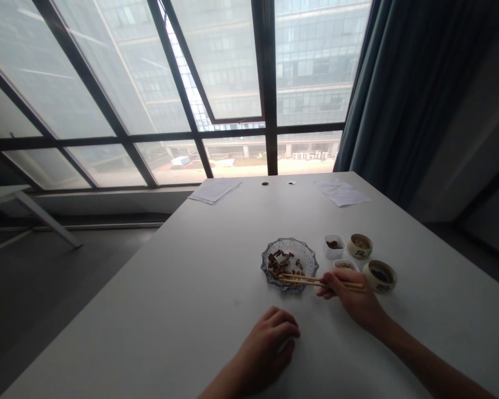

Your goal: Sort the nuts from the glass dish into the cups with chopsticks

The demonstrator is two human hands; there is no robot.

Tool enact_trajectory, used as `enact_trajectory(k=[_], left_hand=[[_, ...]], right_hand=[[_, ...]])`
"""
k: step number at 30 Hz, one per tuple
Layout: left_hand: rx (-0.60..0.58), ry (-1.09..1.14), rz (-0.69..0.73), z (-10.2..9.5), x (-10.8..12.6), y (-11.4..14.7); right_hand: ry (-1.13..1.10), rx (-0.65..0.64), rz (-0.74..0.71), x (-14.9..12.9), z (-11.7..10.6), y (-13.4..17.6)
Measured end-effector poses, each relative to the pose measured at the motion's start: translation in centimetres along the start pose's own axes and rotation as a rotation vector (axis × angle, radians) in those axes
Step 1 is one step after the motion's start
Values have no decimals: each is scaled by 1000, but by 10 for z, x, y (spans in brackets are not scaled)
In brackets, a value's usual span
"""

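A pair of wooden chopsticks [305, 280] is in my right hand [349, 296], which is closed around them. Their tips reach over the near part of a clear, scalloped glass dish [311, 254]. Small brown oblong pieces [279, 260], perhaps seeds or dried pods, lie in it, mostly toward its left side; whether the tips pinch one cannot be made out. My left hand [270, 341] rests on the table in front of the dish, its fingers loosely curled in, and nothing shows in them.
Right of the dish stand two small white cups [334, 252], the nearer partly behind my right hand, and two cream ceramic pots [360, 253] with dark contents. Paper sheets [216, 190] lie at the white table's [170, 288] far end, before windows and a blue curtain [399, 100].
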State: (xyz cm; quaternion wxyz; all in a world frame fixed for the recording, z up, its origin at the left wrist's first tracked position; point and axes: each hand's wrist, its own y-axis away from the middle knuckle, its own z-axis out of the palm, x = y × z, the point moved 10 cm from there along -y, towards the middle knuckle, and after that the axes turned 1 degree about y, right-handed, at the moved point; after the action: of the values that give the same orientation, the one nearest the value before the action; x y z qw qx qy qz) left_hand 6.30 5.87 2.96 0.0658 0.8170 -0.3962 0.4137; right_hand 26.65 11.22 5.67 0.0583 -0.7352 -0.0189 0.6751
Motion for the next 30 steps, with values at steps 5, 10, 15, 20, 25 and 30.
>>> enact_trajectory(k=[5, 10, 15, 20, 25, 30], left_hand=[[-3, 3, -2, 1, -1, 0], [1, 0, 1, 1, -1, 0], [-8, -1, -5, 1, -1, 0], [-17, -1, -17, 0, 0, 0], [-8, -10, -21, 0, 0, 0], [-11, -13, -16, 1, -1, 0]], right_hand=[[-66, 88, 26, 5, -2, 2], [-66, 135, -2, -7, -7, 8], [6, 346, -110, -47, -69, 24], [200, 734, -183, -80, -167, 50], [209, 752, -173, -70, -199, 51], [224, 694, -143, -70, -181, 42]])
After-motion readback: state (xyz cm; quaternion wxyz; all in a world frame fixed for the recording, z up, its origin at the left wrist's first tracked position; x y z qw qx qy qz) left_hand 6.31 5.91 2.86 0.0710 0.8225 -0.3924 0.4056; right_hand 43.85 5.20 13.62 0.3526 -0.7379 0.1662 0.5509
